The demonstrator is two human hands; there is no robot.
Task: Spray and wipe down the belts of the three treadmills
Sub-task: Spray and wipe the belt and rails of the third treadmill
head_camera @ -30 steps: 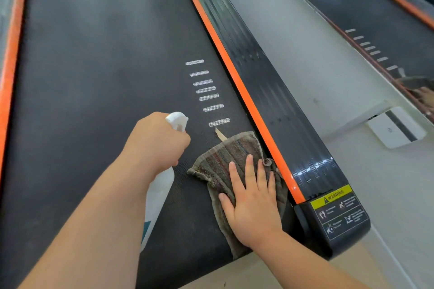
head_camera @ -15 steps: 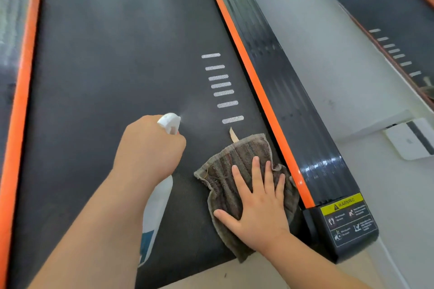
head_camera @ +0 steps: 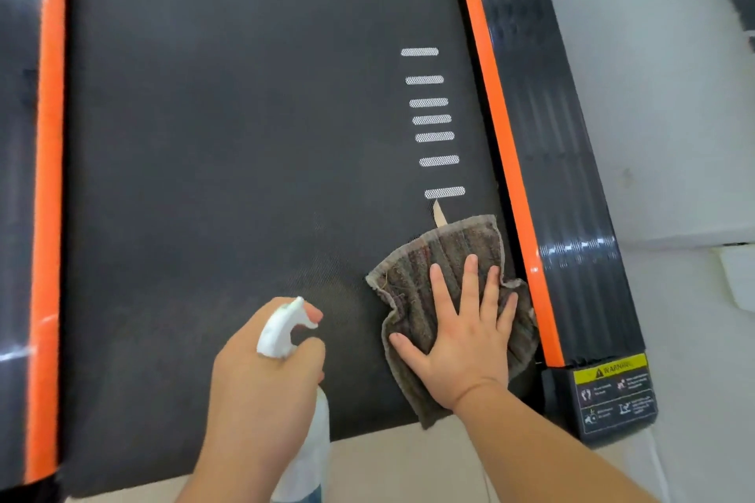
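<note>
Black treadmill belt (head_camera: pixel 245 176), blurred yellow label (head_camera: pixel 610 370) apparently reading WARNING

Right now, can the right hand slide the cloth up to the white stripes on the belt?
Probably yes. The right hand lies flat on the cloth, just short of the nearest of the stripes, with only bare belt and a small tan tag between.

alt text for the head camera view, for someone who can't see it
A person's right hand presses a striped brown cloth flat on a black treadmill belt near its orange side rail, while the left hand grips a white spray bottle.
</note>
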